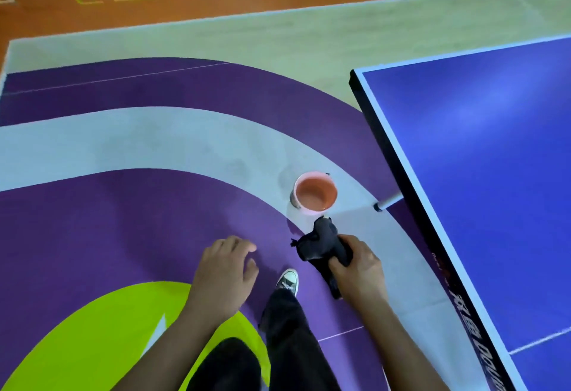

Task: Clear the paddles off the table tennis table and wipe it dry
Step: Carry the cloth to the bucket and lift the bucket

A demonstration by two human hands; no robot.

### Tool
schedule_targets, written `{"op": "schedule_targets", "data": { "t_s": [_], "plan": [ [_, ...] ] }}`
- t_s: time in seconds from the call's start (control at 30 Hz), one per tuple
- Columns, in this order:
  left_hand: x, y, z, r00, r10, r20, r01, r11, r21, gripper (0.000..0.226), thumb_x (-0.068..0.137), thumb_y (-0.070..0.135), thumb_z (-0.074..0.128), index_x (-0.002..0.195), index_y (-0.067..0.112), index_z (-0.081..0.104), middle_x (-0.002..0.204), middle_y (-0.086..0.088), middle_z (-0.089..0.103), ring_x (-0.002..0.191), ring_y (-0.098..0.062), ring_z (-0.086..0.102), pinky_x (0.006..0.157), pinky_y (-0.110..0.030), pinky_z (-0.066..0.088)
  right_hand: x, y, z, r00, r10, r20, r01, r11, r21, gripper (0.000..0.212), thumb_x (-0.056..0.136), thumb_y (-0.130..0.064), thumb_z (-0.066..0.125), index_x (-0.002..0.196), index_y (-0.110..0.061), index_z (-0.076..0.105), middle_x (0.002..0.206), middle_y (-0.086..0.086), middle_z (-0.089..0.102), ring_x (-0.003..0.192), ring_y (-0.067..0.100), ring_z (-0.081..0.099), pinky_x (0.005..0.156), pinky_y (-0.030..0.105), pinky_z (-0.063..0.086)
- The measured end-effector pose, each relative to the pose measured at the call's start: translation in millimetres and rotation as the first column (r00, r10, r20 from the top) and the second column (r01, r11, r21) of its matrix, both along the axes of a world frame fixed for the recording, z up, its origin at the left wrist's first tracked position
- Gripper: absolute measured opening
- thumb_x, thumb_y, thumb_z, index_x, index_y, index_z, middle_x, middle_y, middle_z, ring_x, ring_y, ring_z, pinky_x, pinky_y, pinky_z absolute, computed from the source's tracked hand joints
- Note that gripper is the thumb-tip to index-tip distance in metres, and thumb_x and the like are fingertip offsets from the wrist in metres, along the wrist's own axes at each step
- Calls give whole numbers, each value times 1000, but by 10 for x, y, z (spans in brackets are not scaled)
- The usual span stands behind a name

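Observation:
The blue table tennis table [482, 155] fills the right side, and its visible top shows no paddles. My right hand [358, 270] grips a dark bunched cloth [321, 239] just left of the table's edge, above the floor. My left hand [225, 270] hovers over the purple floor with its fingers relaxed and holds nothing. A pink bucket [314, 193] stands on the floor just beyond the cloth; it seems to hold liquid.
The table's dark side rail [398, 171] runs diagonally beside my right hand. A white table leg with a black foot [384, 203] stands near the bucket. My leg and sneaker [289, 279] are between my hands. Purple, grey and green floor markings spread to the left.

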State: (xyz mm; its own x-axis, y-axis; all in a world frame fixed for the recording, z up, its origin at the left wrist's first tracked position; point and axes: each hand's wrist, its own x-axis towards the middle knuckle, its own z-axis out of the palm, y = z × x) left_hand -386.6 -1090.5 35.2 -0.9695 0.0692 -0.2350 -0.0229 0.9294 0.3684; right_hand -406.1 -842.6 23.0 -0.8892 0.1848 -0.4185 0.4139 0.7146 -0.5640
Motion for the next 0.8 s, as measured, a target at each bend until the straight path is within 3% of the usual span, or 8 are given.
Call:
{"op": "schedule_targets", "data": {
  "t_s": [0.23,0.4,0.57,0.7,0.77,0.8],
  "plan": [
    [-1298,0,-1507,990,-20,141,19,1000,5,29,94,24,55,122,21,62,115,3,64,106,-26,56,96,-38,39,-1114,-108,-1185,997,-33,75,31,999,25,36,86,-24,66,121,-27,65,104,3,67,95,30,62,88,46,51],
    [-2041,-4,-3132,941,188,282,-210,976,49,33,95,23,52,127,21,60,123,-1,64,113,-29,55,100,-39,38,-1664,-117,-2547,992,-72,106,72,997,2,34,82,-24,63,115,-29,65,98,-1,69,88,25,64,82,46,55],
    [-2518,127,-4638,889,171,425,-232,968,94,41,98,28,48,138,20,51,134,-2,61,124,-29,55,107,-41,42,-1850,-20,-3754,984,-155,93,158,987,-27,39,72,-38,54,110,-37,63,88,-8,71,82,15,67,73,39,56],
    [-2885,492,-5524,810,162,564,-301,940,162,37,103,27,37,136,13,47,133,-10,59,117,-34,57,93,-35,47,-1775,91,-4427,980,-187,62,189,981,-36,37,80,-29,66,114,-43,62,97,-11,70,85,10,66,74,36,55],
    [-3120,685,-5801,767,201,610,-394,897,200,31,104,20,34,121,3,52,133,-22,57,119,-41,54,78,-32,43,-1751,138,-4670,983,-176,45,178,983,-44,39,81,-26,68,115,-44,62,100,-14,69,87,2,64,71,27,50],
    [-3214,781,-5929,728,230,646,-475,849,232,30,104,17,34,117,-1,55,134,-26,56,122,-42,53,78,-34,45,-1734,162,-4789,986,-163,43,165,985,-47,40,80,-26,68,116,-44,63,101,-14,69,88,1,63,70,23,47]
  ]
}}
